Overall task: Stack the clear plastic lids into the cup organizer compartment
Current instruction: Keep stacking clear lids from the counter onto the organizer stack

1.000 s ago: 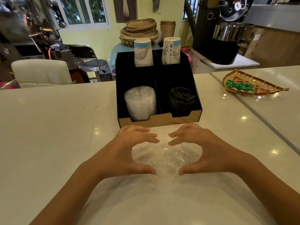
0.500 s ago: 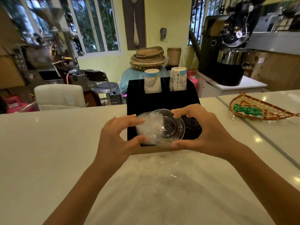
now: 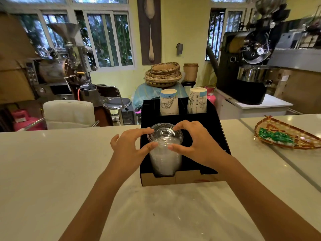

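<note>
Two hands hold one batch of clear lids (image 3: 165, 134) from both sides. The left hand (image 3: 129, 147) has its thumb at the near rim and its fingers at the far rim. The right hand (image 3: 196, 141) does the same on the other side. So each grip is closed on the batch, and the batch sits between them, level and flat side up.

Right under the batch is the tall pile of clear lids (image 3: 165, 162) that is already in the organizer (image 3: 178, 179). That pile stands in the front left compartment, the one close to the near edge of the black box. I cannot tell if the batch is touching the pile or is just above it. It looks very close.

This is what matters for the coming move. The batch lies straight over the pile, with its round middle in line with the pile's middle. The way to go is straight down, not to the side. Both hands are about equally near, so I think they should lower it together and then let go.

If the batch tips, it could sit crooked or push the pile over. The lids are thin and slippery.

The organizer stands on the white table (image 3: 60, 162), in the middle near its far edge. Two paper cups (image 3: 169, 102) stand in the back compartments.
</note>
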